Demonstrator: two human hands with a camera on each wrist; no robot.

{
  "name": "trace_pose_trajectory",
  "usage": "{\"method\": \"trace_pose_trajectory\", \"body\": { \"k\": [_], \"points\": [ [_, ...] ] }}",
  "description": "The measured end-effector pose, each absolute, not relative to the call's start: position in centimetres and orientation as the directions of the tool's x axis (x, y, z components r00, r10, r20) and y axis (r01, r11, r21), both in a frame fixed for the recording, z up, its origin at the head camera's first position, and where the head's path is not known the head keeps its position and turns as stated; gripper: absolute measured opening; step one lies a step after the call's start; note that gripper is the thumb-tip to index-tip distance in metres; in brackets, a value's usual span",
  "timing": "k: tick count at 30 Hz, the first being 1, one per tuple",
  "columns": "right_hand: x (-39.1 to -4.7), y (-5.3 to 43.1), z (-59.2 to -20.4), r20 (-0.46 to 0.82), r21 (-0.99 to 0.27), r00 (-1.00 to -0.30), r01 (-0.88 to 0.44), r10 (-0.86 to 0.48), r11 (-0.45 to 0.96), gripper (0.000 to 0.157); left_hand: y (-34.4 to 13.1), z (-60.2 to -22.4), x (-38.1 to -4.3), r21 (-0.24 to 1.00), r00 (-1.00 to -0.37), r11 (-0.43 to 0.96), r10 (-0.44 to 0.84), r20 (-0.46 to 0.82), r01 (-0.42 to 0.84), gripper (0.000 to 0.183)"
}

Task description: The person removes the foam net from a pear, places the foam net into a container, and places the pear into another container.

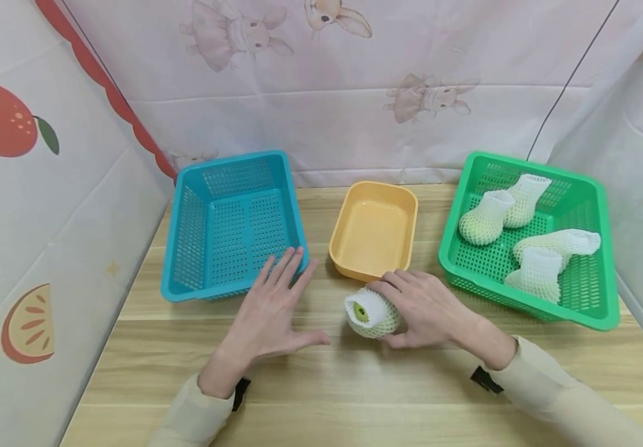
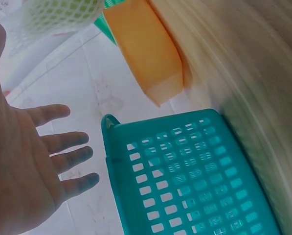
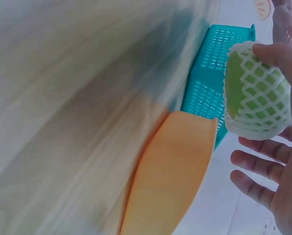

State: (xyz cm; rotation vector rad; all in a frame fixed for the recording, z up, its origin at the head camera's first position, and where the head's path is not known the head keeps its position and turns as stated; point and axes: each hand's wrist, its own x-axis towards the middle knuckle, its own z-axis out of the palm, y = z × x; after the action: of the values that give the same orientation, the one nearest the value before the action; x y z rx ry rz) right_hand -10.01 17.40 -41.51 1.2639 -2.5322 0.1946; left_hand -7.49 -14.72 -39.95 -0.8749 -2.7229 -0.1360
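Observation:
My right hand (image 1: 422,307) holds a green fruit in a white foam net (image 1: 374,313) above the wooden table, in front of the yellow tray. The net's open end faces left and shows the fruit's brownish tip. In the right wrist view, the thumb presses one side of the netted fruit (image 3: 258,93), while several fingers extend below it. My left hand (image 1: 271,310) is spread with straight fingers and holds nothing. Its fingertips overlap the near right corner of the blue basket (image 1: 232,290) in the head view. The left wrist view shows the palm (image 2: 23,171) bare.
A yellow tray (image 1: 374,230) stands between the blue basket and a green basket (image 1: 528,310). Several netted fruits (image 1: 483,220) lie in the green basket. A rabbit-print curtain (image 1: 327,136) hangs behind the wooden table (image 1: 355,397), with printed side walls left and right.

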Motion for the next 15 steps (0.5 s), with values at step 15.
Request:
{"method": "trace_pose_trajectory", "body": {
  "k": [15],
  "points": [
    [-11.2, 16.8, -40.5, 0.502, 0.03, -0.456, -0.84, -0.735, 0.541, 0.098, -13.2, -39.6, -7.9, -0.004, -0.751, 0.788, 0.588, 0.299, 0.616, 0.129]
  ]
}}
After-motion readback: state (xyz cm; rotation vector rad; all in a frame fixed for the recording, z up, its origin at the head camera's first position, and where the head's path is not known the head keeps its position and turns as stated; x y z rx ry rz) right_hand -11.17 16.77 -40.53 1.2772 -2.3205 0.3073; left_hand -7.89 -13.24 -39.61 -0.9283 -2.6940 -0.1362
